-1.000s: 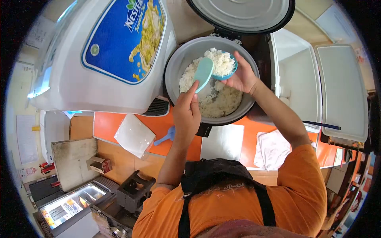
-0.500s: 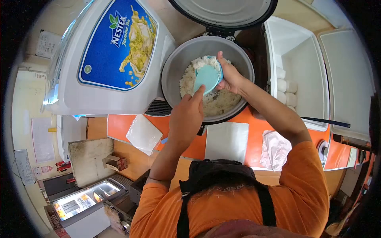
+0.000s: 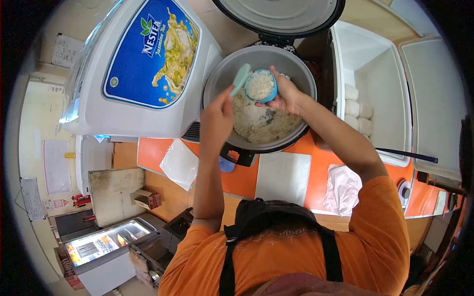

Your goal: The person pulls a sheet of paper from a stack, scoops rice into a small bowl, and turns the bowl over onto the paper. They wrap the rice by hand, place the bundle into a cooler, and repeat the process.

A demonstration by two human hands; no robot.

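My left hand (image 3: 217, 117) grips a pale green rice paddle (image 3: 241, 79), its blade raised above the left side of the rice cooker pot (image 3: 220, 74). Held in my right hand (image 3: 286, 94) is a small blue cup (image 3: 269, 98), filled with white rice (image 3: 260, 85) and facing up toward me. The cup is over the pot, just right of the paddle and apart from it. Below both hands, cooked rice (image 3: 266, 130) covers much of the pot's bottom. The cooker's lid (image 3: 291, 17) stands open behind.
A Nestea drink dispenser (image 3: 148, 64) stands close on the left. To the right, an open white cooler (image 3: 382, 74) holds several white wrapped bundles (image 3: 352, 108). Clear plastic sheets (image 3: 180, 164), a silver sheet (image 3: 283, 177) and a crumpled pinkish bag (image 3: 342, 190) lie on the orange counter (image 3: 242, 178).
My left hand has drawn the paddle left, off the cup, and turned its blade on edge. The cup's full top now shows. My right hand has shifted only slightly.
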